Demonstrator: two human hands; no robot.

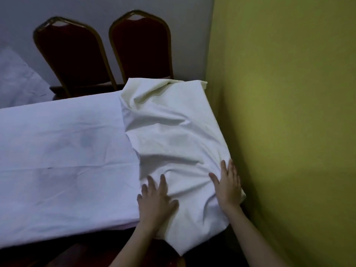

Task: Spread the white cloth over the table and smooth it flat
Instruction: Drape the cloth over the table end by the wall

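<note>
Cloth (173,132), white with a faint cream cast, is lying rumpled over the right end of the table, centre-right of the frame, its near corner drooping off the edge at lower centre. Folds are bunching along its far edge and radiating from both hands. Left hand (156,201) is pressing palm-down near the cloth's left border, fingers spread flat, gripping nothing. Right hand (228,187) is lying flat near the cloth's right edge, fingers extended, beside the yellow-green wall (289,112). A bluish-white cloth (61,151) is covering the left part; the tabletop itself is hidden. Two dark red chairs (107,54) are standing behind, legs cut off by the table. The lower edge is too dark to read.
</note>
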